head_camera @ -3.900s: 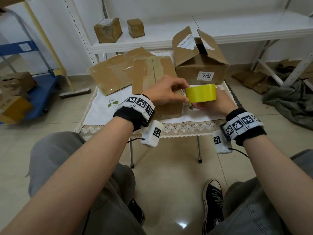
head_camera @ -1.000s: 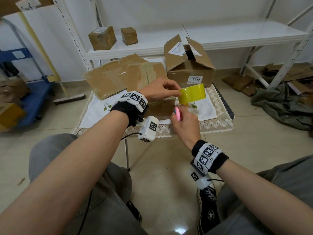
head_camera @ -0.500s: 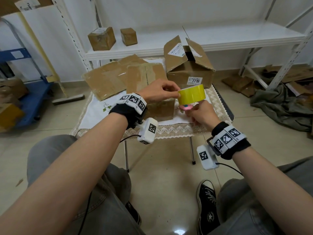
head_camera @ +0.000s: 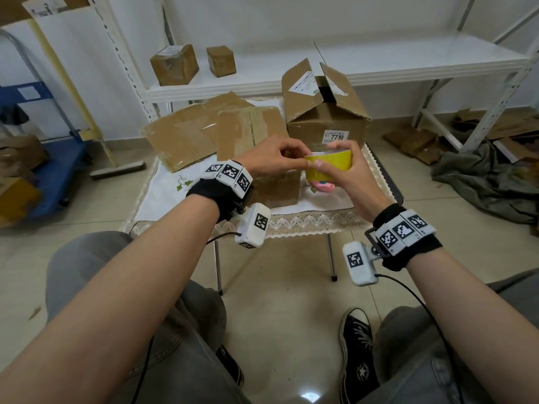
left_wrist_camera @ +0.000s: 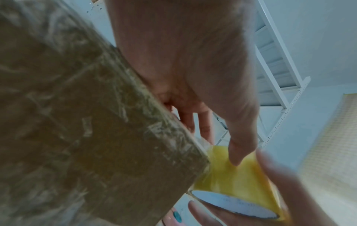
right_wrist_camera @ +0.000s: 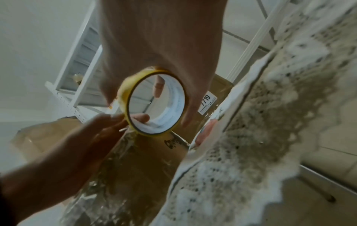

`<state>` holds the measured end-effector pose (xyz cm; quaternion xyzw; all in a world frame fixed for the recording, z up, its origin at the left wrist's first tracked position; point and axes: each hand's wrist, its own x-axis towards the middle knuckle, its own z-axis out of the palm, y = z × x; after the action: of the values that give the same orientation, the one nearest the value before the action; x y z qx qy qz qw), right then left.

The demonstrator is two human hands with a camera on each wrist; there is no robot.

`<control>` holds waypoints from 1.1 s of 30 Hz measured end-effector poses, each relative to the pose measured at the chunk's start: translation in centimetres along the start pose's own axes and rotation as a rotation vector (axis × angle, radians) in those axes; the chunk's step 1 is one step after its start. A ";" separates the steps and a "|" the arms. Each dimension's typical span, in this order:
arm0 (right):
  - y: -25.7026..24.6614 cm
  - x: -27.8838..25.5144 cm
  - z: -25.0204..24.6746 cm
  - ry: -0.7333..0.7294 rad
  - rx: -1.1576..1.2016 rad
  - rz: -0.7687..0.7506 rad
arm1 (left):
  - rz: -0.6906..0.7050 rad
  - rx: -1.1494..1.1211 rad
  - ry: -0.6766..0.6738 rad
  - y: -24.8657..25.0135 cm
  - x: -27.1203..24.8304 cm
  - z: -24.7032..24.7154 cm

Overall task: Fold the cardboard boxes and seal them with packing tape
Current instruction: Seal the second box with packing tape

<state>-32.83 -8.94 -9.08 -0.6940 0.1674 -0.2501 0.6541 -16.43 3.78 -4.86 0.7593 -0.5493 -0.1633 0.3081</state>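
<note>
- Right hand (head_camera: pixel 347 176) grip curled round the yellow packing tape roll (head_camera: pixel 329 166), holding it above the tabletop's (head_camera: pixel 163 185) front edge, presumably steadying it.
- Left hand (head_camera: pixel 277 158) fingertips pinch at the roll's rim, probably seeking the tape end.
- Closed cardboard box (head_camera: pixel 262 158) directly beneath the hands, ready for sealing.
- Count: one roll; one open-flapped box (head_camera: pixel 323 112) at the back right; two small boxes on the shelf (head_camera: pixel 408 59).
</note>
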 end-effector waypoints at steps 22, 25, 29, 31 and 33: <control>1.2 1.2 -0.3 0.093 -0.025 -0.042 | -0.036 -0.089 -0.002 -0.2 -0.1 0.2; 1.4 1.3 -0.4 0.107 -0.042 -0.038 | -0.050 -0.114 -0.006 -0.2 -0.2 0.3; 0.9 1.2 -0.5 0.134 -0.188 -0.060 | -0.058 -0.139 0.015 -0.1 -0.4 0.3; 0.7 1.2 -0.7 0.130 -0.265 -0.085 | -0.059 -0.077 0.023 -0.1 -0.3 0.4; 0.5 1.3 -0.8 0.131 -0.329 -0.129 | -0.056 -0.010 0.025 -0.1 -0.2 0.5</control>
<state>-32.18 -10.40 -9.37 -0.7830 0.2035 -0.3056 0.5021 -16.73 3.81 -5.29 0.7750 -0.5231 -0.1650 0.3140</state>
